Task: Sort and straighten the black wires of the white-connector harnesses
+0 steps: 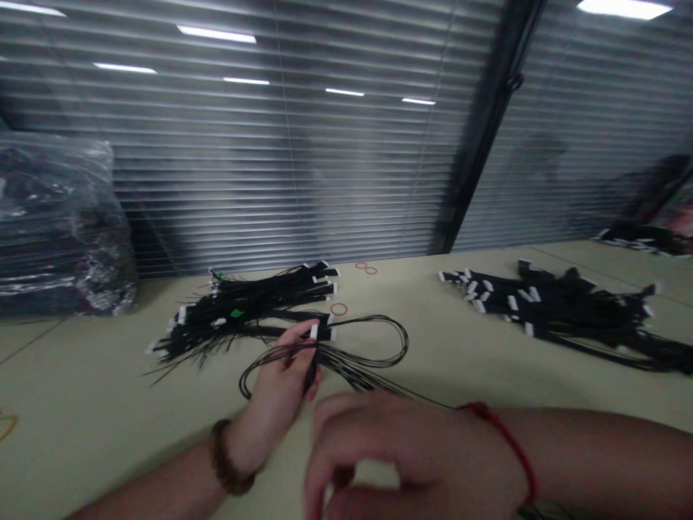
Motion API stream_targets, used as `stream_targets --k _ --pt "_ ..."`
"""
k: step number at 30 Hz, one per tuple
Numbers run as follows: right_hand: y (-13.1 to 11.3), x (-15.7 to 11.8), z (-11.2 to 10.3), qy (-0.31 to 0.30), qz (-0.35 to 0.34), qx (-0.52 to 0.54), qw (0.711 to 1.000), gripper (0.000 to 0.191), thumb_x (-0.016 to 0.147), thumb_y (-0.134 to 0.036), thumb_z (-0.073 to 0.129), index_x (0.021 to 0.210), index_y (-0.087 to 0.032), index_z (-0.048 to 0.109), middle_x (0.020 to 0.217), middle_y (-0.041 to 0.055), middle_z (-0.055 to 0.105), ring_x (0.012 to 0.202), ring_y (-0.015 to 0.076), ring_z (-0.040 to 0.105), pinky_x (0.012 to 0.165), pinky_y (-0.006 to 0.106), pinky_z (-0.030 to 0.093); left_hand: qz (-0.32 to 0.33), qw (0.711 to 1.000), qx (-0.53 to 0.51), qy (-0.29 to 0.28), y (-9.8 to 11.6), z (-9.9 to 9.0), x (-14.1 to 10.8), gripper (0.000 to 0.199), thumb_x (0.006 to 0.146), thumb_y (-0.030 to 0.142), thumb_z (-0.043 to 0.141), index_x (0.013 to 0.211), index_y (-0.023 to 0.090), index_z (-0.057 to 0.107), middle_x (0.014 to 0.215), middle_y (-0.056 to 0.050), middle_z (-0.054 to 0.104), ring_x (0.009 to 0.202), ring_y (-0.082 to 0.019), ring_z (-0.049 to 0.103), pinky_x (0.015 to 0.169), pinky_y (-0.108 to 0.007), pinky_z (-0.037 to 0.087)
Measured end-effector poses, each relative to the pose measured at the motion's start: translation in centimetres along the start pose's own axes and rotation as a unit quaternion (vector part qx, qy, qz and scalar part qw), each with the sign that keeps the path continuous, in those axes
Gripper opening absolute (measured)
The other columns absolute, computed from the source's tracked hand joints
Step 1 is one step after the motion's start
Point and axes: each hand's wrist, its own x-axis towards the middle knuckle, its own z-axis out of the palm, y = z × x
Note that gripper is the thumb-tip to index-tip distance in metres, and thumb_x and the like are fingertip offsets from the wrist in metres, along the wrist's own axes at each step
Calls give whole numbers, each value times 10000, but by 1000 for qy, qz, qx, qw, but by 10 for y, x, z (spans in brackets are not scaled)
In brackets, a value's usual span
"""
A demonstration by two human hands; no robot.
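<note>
My left hand (284,372) is closed around a looped bundle of thin black cables (373,357), with a white connector (315,331) sticking up by the thumb. The loops spread out on both sides of the fingers. Closer to the camera, my right hand (390,451) is curled, thumb and fingers drawn together at the bottom edge. Whatever lies between those fingertips is hidden and blurred. Some cable strands pass behind this hand. Just beyond my left hand lies a pile of black cables (254,300) with white connectors and small green pieces.
Another heap of black cables (568,303) with white connectors lies at the right on the pale table (411,289). Red rubber bands (338,309) lie near the middle, a yellow band (6,426) at far left. A filled clear plastic bag (59,224) stands against the window blinds (281,166).
</note>
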Motion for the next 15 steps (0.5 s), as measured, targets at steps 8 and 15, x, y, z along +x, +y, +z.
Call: stream_targets --k 8,15 --pt "54 -51 -11 54 252 -164 952 236 835 -56 398 761 -142 605 742 37 603 677 156 559 621 266 395 2 1000 -10 8 -4 1 1 387 798 299 583 1145 148 501 578 51 492 390 -75 402 316 -146 286" --pt "57 -18 3 51 219 -168 960 244 809 -38 414 919 -106 620 867 93 625 787 192 584 730 307 419 -31 999 -11 -18 0 4 -7 323 795 263 573 1098 168 510 637 39 501 414 -74 429 321 -140 298"
